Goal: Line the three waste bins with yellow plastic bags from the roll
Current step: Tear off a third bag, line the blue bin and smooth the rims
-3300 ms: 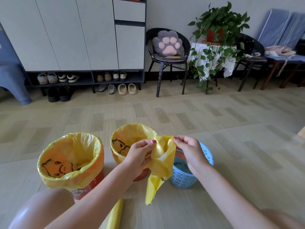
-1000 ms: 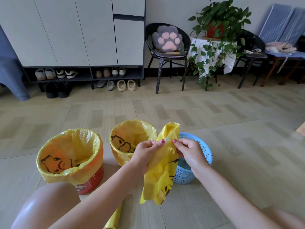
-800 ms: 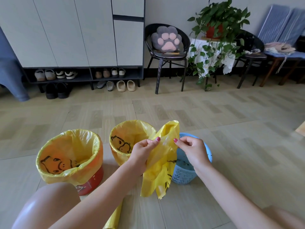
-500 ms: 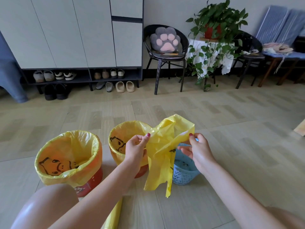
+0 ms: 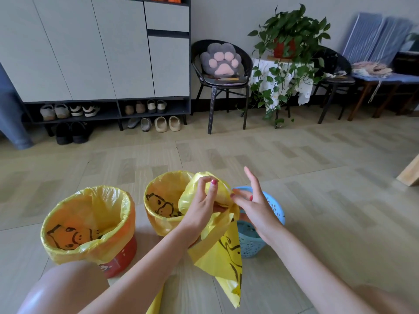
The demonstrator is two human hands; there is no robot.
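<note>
Three bins stand on the floor in front of me. The left red bin (image 5: 123, 259) and the middle bin (image 5: 156, 225) each carry a yellow liner folded over the rim. The blue perforated bin (image 5: 275, 209) on the right is bare inside. A loose yellow bag (image 5: 223, 250) with a black cartoon print hangs between the middle and blue bins. My left hand (image 5: 201, 207) pinches the bag's top edge. My right hand (image 5: 255, 207) touches the opposite edge with thumb and one finger, its other fingers splayed upward. The yellow roll (image 5: 156, 302) lies between my arms at the bottom edge.
My bare knees show at both bottom corners. Far back stand a grey cabinet with shoes (image 5: 145, 109) under it, a black chair (image 5: 223, 82) with a paw cushion, a potted plant (image 5: 285, 41) on a small table, and more chairs (image 5: 335, 78).
The bag's mouth has been pulled apart and folded down over my left hand. My right hand's fingers have spread open and lifted, and the bag has swung lower over the blue bin's left side.
</note>
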